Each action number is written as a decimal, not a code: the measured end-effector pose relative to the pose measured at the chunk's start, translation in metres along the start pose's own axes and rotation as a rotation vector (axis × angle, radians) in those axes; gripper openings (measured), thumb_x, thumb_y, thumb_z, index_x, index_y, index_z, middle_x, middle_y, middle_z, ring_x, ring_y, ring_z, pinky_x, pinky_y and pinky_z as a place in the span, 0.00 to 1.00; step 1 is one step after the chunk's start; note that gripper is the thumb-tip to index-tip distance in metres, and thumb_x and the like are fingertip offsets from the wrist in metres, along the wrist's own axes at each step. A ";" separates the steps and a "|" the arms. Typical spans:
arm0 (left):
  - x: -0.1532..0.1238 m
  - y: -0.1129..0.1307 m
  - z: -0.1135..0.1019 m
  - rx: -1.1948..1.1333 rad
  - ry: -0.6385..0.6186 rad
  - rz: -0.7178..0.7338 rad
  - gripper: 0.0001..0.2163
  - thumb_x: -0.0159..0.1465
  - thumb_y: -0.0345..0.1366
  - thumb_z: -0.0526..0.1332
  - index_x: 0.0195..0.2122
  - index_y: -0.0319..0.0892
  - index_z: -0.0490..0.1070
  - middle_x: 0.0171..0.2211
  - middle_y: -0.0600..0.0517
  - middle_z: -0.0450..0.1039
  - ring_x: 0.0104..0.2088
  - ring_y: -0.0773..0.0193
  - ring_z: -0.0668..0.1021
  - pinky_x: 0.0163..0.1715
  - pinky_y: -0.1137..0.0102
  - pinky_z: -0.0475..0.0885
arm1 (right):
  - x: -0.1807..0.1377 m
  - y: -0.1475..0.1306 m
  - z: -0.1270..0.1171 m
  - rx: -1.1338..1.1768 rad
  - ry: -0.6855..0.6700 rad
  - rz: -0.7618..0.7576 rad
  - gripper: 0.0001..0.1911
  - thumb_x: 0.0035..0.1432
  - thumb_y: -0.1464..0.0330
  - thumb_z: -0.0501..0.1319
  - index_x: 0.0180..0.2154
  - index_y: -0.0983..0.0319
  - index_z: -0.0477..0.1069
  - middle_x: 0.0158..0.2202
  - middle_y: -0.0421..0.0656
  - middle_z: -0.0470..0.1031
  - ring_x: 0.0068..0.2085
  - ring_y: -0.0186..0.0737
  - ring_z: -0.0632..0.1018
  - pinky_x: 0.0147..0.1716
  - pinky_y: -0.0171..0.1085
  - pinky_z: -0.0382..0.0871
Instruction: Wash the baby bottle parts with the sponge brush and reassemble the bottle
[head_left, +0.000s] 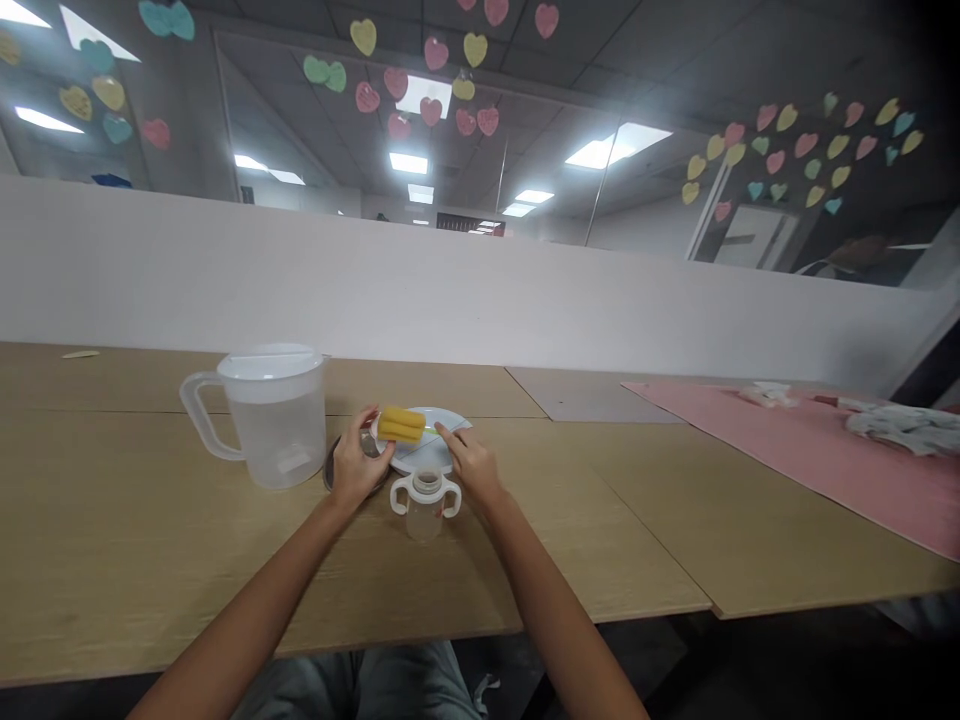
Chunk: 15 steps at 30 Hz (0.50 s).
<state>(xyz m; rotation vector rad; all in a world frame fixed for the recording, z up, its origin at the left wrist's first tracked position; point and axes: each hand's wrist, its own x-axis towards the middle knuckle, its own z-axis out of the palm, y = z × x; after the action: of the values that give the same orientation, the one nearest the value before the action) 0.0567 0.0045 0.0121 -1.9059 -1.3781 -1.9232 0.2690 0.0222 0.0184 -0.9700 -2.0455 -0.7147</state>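
My left hand [357,464] pinches the left end of a yellow sponge brush head [401,424] above a white plate [442,455]. My right hand [469,462] pinches the thin handle running from the sponge towards the right. Just in front of the plate stands a clear two-handled baby bottle [424,500], uncapped, between my two wrists. A dark round lid [331,468] lies partly hidden under my left hand.
A clear plastic jug [271,414] with a white lid, holding water, stands left of the plate on the wooden table [150,530]. A pink mat [810,450] with cloth and small items lies at the right. A white partition runs behind.
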 end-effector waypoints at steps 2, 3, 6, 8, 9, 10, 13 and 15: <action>0.001 0.001 -0.001 0.013 0.018 0.015 0.25 0.54 0.35 0.62 0.53 0.42 0.59 0.49 0.45 0.70 0.45 0.58 0.75 0.47 0.63 0.70 | -0.002 0.005 0.002 -0.050 0.035 0.105 0.21 0.62 0.75 0.48 0.53 0.58 0.68 0.28 0.45 0.71 0.31 0.37 0.69 0.33 0.34 0.62; 0.002 0.001 -0.002 0.026 0.020 0.021 0.24 0.54 0.35 0.61 0.53 0.42 0.60 0.48 0.46 0.70 0.45 0.58 0.75 0.47 0.63 0.70 | -0.003 0.007 0.002 -0.071 0.055 0.163 0.21 0.61 0.75 0.49 0.53 0.58 0.69 0.27 0.45 0.71 0.30 0.37 0.69 0.31 0.34 0.61; 0.004 0.000 -0.008 0.066 0.008 0.046 0.20 0.55 0.35 0.59 0.51 0.42 0.63 0.47 0.46 0.70 0.47 0.56 0.72 0.48 0.62 0.68 | -0.004 0.014 0.001 -0.090 0.097 0.293 0.19 0.62 0.74 0.49 0.51 0.61 0.70 0.26 0.45 0.71 0.29 0.38 0.69 0.29 0.34 0.59; 0.005 -0.004 -0.012 0.086 -0.007 0.054 0.18 0.56 0.33 0.57 0.49 0.42 0.65 0.46 0.47 0.70 0.47 0.56 0.71 0.49 0.62 0.67 | -0.004 0.016 -0.001 -0.081 0.116 0.343 0.18 0.62 0.73 0.49 0.50 0.61 0.71 0.27 0.45 0.72 0.30 0.38 0.70 0.29 0.33 0.59; 0.005 -0.007 -0.014 0.093 -0.017 0.052 0.17 0.56 0.33 0.56 0.48 0.42 0.65 0.45 0.47 0.71 0.47 0.56 0.71 0.48 0.62 0.66 | -0.004 0.016 -0.002 -0.076 0.123 0.357 0.18 0.62 0.72 0.49 0.49 0.61 0.71 0.27 0.45 0.73 0.31 0.38 0.70 0.29 0.33 0.59; 0.005 -0.011 -0.016 0.099 -0.034 0.046 0.16 0.56 0.32 0.55 0.47 0.42 0.65 0.44 0.47 0.71 0.47 0.56 0.71 0.48 0.62 0.66 | -0.003 0.015 -0.003 -0.071 0.128 0.367 0.17 0.62 0.72 0.49 0.49 0.62 0.71 0.28 0.45 0.73 0.31 0.38 0.71 0.29 0.33 0.59; 0.004 -0.023 -0.017 0.136 -0.125 -0.005 0.14 0.55 0.32 0.54 0.44 0.42 0.65 0.39 0.48 0.73 0.44 0.55 0.72 0.45 0.62 0.67 | -0.002 0.014 -0.004 -0.053 0.125 0.394 0.17 0.62 0.72 0.49 0.48 0.62 0.72 0.29 0.45 0.74 0.31 0.38 0.71 0.29 0.33 0.59; 0.004 -0.031 -0.016 0.172 -0.182 -0.062 0.12 0.54 0.32 0.54 0.40 0.42 0.65 0.36 0.48 0.74 0.41 0.54 0.73 0.42 0.61 0.67 | -0.002 0.014 -0.004 -0.037 0.113 0.415 0.17 0.62 0.71 0.49 0.48 0.62 0.72 0.29 0.45 0.75 0.31 0.38 0.71 0.29 0.33 0.59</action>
<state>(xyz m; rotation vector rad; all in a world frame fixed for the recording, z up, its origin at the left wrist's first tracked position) 0.0244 0.0144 0.0027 -2.0172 -1.6120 -1.6291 0.2828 0.0265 0.0210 -1.2939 -1.6639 -0.5698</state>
